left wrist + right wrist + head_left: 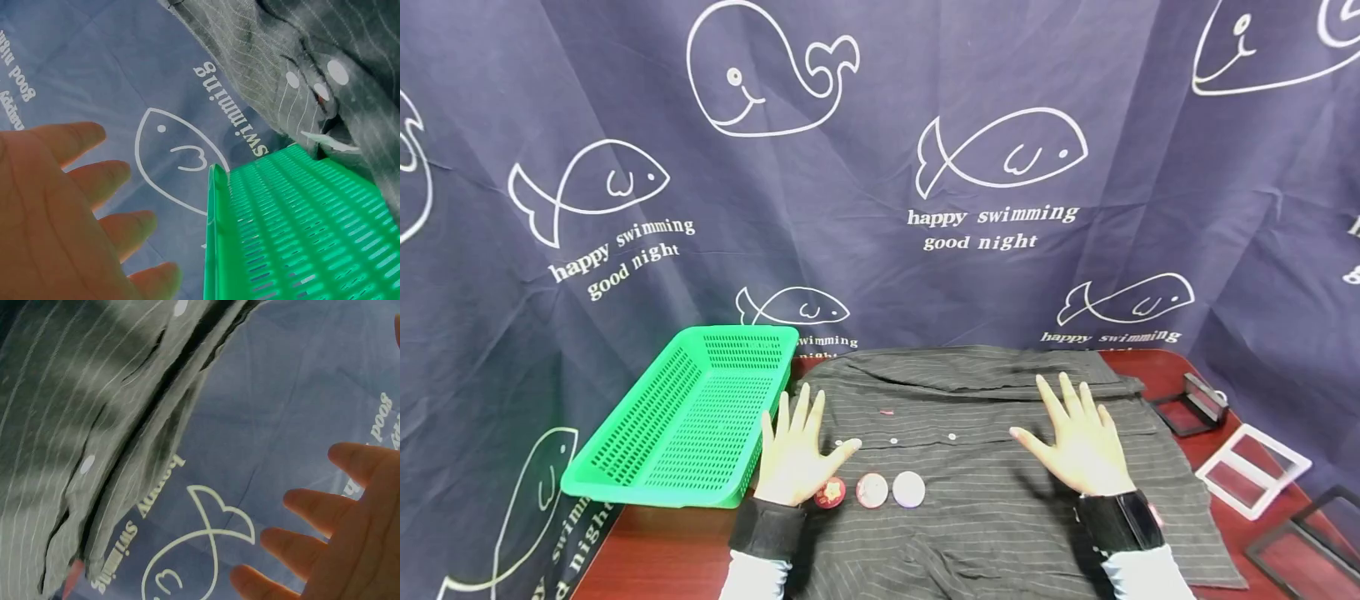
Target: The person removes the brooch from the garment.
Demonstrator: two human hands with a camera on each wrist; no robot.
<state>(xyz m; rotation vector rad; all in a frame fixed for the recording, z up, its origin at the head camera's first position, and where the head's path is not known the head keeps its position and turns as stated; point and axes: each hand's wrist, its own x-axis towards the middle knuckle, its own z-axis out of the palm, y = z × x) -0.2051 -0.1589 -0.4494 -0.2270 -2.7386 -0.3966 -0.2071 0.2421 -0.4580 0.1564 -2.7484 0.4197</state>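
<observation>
A dark pinstriped garment with white buttons [992, 533] lies spread on the table. Over its left part my left hand [796, 458] is held with fingers spread, holding nothing. Just right of that hand sit three small round discs: a red one [831, 492], a red-and-white one [872, 491] and a white one [909, 489]. On the other side, my right hand [1081, 446] hovers above the garment, fingers spread and nothing in it. Both wrists wear black bands. The left wrist view has the left hand [69, 219] beside a green basket [300, 231].
The green plastic basket [655, 498] stands at the table's left edge, close to my left hand. Along the right edge lie a black frame-like stand [1206, 404], a white frame [1251, 472] and a dark frame [1296, 537]. A blue curtain [880, 183] hangs behind the table.
</observation>
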